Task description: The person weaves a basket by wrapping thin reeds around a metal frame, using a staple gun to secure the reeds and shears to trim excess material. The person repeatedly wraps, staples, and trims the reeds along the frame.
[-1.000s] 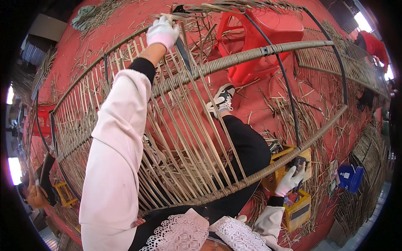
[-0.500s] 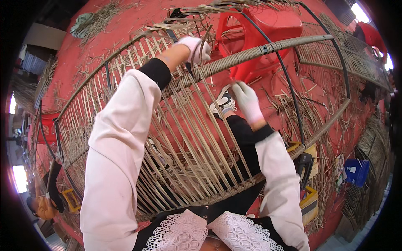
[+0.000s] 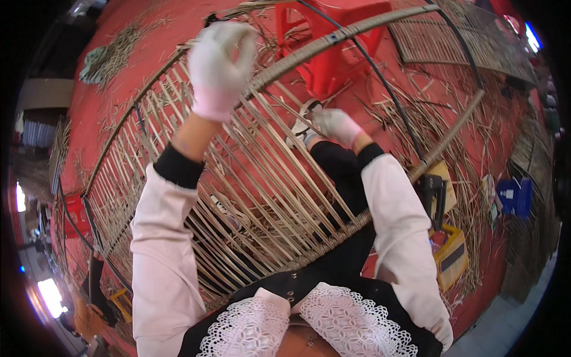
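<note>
Head view, curved woven frame (image 3: pixel 333 241), tan slats (image 3: pixel 273 172), wrapped rails (image 3: pixel 303 55), black bars (image 3: pixel 386 86)

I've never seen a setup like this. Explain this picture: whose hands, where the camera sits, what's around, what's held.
There is no machine here: a person wearing light gloves works with their own two hands. A wide fisheye camera on their head looks down, so straight edges bend.

The left hand is raised over a curved, slatted frame; I can't tell whether it holds anything. The right hand appears near a shoe and may be pinching a thin strip, but blur hides this.

On the red floor are loose strips, a red plastic stool and a blue container.
</note>
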`<state>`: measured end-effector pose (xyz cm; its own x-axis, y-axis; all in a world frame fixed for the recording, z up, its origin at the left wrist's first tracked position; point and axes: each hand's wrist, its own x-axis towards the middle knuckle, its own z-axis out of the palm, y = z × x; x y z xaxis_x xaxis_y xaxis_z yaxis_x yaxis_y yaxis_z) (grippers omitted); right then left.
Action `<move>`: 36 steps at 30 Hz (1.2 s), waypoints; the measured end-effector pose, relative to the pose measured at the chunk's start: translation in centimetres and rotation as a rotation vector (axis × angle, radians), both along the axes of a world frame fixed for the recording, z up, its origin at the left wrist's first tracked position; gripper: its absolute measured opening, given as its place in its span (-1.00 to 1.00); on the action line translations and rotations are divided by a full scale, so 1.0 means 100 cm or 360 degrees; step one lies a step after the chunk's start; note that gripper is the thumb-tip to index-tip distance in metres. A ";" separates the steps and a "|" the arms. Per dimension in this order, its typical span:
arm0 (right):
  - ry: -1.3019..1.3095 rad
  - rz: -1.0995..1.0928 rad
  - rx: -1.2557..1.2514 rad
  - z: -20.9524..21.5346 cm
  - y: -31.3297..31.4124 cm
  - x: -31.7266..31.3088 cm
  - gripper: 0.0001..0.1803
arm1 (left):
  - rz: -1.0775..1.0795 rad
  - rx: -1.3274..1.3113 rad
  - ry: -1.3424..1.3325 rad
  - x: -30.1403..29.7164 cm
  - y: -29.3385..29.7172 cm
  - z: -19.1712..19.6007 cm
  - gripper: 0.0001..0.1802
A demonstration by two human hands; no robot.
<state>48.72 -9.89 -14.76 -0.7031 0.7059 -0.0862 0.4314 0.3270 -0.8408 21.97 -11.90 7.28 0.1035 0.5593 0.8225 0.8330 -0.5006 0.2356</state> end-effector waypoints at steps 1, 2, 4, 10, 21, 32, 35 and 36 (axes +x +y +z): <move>0.0110 -0.0129 -0.0639 0.001 -0.029 0.020 -0.70 | -0.0421 -0.0212 0.0129 0.023 -0.019 -0.009 -0.84; 0.0086 -0.0421 -0.1277 0.004 -0.059 0.039 -0.68 | -0.0757 -0.0282 0.0529 0.049 -0.033 -0.022 -0.77; -0.0455 -0.0096 -0.0571 0.020 -0.090 0.063 -0.70 | -0.1051 -0.0430 0.0855 0.101 -0.051 -0.055 -0.80; -0.0544 -0.0357 0.0239 0.076 -0.156 0.090 -0.78 | -0.1174 -0.1975 0.1508 0.167 -0.051 -0.121 -0.70; 0.1411 -0.1243 -0.1576 0.058 -0.277 0.141 -0.55 | -0.1398 -0.2332 0.2020 0.248 -0.088 -0.149 -0.60; -0.0119 -0.0618 -0.0555 0.069 -0.266 0.140 -0.85 | -0.1355 -0.2253 0.1364 0.248 -0.089 -0.111 -0.75; -0.0367 -0.0481 0.0286 0.070 -0.285 0.147 -0.83 | -0.1193 -0.0889 0.0742 0.218 -0.126 -0.090 -0.86; -0.0320 -0.0473 0.0347 0.070 -0.290 0.150 -0.83 | -0.1088 -0.0667 0.0359 0.208 -0.141 -0.083 -0.87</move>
<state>63.69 -38.86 -7.72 -0.4505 0.8923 -0.0274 0.6824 0.3244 -0.6551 42.81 -25.96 -0.99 0.6686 0.5688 0.4790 0.4269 -0.8210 0.3791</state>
